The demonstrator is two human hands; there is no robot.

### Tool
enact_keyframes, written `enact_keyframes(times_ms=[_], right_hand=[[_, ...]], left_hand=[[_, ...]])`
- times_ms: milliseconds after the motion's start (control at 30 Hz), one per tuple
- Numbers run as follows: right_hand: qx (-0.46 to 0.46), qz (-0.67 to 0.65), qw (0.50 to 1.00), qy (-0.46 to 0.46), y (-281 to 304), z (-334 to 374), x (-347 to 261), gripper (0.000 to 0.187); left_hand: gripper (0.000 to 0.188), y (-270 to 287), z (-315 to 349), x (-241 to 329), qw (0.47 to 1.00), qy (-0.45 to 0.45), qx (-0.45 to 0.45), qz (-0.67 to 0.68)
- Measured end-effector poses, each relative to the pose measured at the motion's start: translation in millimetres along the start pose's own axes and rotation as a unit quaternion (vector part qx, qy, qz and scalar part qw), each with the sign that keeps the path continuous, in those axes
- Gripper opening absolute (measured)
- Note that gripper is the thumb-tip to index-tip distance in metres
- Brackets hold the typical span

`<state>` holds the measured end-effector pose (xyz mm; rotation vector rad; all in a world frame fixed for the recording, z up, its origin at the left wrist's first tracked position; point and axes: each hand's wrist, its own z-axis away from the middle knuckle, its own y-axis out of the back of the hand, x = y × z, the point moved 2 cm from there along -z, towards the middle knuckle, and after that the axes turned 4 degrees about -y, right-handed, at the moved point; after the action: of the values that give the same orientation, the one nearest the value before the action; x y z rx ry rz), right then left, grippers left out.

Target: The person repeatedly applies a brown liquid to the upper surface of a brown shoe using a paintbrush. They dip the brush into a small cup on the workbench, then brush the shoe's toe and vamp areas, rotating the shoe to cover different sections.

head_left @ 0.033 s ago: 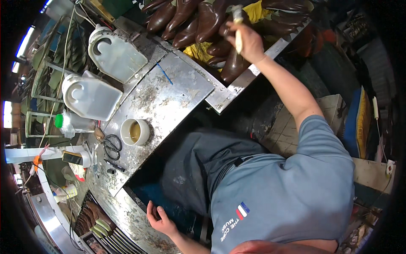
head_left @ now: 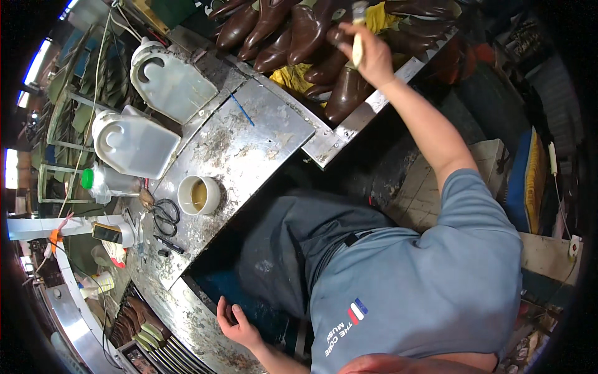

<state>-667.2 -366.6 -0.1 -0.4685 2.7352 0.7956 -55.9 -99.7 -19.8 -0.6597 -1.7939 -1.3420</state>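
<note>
My right hand (head_left: 375, 61) is closed around the pale handle of a brush (head_left: 357, 50), its head pointing away from me. It is over a pile of glossy dark brown shoe-shaped pieces (head_left: 344, 96) at the far side. A rounded brown piece (head_left: 338, 36) lies beside the fingers; whether they touch it I cannot tell. My left hand (head_left: 240, 325) rests by the near edge of the metal table (head_left: 261, 124), fingers apart and holding nothing. A white cup (head_left: 215, 194) with yellowish liquid inside stands on the table, well away from both hands.
Left of the cup are black-handled scissors (head_left: 166, 215) and a black marker (head_left: 169, 243). Two translucent jugs (head_left: 177, 87) and a green-capped bottle (head_left: 115, 181) line the table's far left. A thin blue stick (head_left: 242, 109) lies farther back. Yellow cloth (head_left: 291, 76) shows under the brown pieces.
My right hand has shifted slightly to the right with the brush, and the brush head is a little farther away. My left hand has stayed in place.
</note>
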Motion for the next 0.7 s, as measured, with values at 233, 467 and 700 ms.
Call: enact_keyframes(times_ms=[233, 467, 700], right_hand=[[0.1, -0.202, 0.974, -0.007, 99, -73, -73, 0.042], [-0.201, -0.64, 0.739, -0.069, 78, -39, -208, 0.056], [-0.476, -0.765, 0.413, -0.13, 1, 27, -344, 0.052]], left_hand=[[0.046, -23, -13, 34, 0.997, -0.033, -0.062, 0.037], [0.116, -81, -56, 115, 0.928, -0.105, -0.257, 0.249], [0.123, -61, -40, 73, 0.782, 0.052, -0.483, 0.39]])
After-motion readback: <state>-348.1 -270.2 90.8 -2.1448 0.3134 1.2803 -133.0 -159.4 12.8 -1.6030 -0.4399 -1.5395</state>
